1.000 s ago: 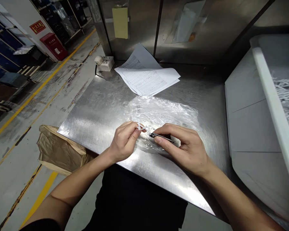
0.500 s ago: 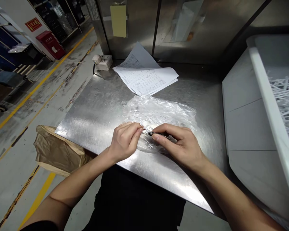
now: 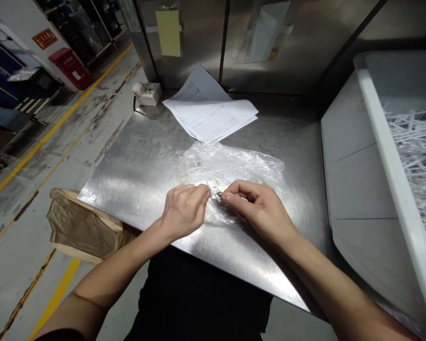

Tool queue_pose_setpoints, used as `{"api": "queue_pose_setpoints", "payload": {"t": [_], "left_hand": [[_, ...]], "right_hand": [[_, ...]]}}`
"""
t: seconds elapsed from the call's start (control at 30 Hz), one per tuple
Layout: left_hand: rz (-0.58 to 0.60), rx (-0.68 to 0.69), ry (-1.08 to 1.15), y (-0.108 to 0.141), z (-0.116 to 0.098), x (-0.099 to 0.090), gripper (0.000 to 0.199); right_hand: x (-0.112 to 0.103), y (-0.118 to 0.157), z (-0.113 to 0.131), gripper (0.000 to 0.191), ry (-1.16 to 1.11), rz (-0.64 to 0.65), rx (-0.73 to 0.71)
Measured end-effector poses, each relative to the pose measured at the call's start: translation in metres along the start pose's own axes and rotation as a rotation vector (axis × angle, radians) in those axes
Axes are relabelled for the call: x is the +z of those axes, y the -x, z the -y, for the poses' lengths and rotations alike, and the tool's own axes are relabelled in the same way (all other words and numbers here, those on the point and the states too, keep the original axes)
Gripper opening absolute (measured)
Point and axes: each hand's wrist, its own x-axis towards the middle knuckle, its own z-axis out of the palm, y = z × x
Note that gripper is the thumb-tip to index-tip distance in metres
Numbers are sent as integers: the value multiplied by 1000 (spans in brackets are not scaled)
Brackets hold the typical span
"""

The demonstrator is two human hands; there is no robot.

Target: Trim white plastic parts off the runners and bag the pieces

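Note:
Both hands meet over a clear plastic bag [image 3: 234, 163] that lies crumpled on the metal table [image 3: 128, 161]. My left hand [image 3: 186, 208] is closed, thumb against the fingers, at the bag's near left part; what it pinches is too small to make out. Just to its right, my right hand [image 3: 257, 203] pinches a small dark metal tool [image 3: 219, 194], whose tip points at the left fingertips. Small white pieces show between and behind the fingertips, partly hidden by glare and plastic.
Printed papers [image 3: 213, 111] lie behind the bag, with a white power socket [image 3: 151, 94] at the back left. A large white bin [image 3: 362, 175] of white strips [image 3: 419, 156] stands at the right. An open brown bag [image 3: 85, 227] is beside the table's left edge.
The view has shifted slightly. My right hand's fingers have closed further round the dark tool, so less of it shows. My left hand remains in its pinch.

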Motion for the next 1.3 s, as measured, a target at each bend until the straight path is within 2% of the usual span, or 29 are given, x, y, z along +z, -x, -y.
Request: {"api": "queue_pose_setpoints", "payload": {"t": [0.13, 0.23, 0.63, 1.3], "left_hand": [[-14, -2, 111, 0, 1, -2, 22], [-55, 25, 173, -1, 0, -4, 21], [-206, 79, 254, -3, -3, -9, 17], [-253, 116, 160, -4, -3, -9, 15]], "right_hand": [[-3, -1, 0, 29, 60, -128, -89], [-5, -2, -2, 26, 103, -160, -132], [-4, 4, 9, 24, 144, -72, -179], [-2, 5, 8, 22, 214, -48, -196]]}}
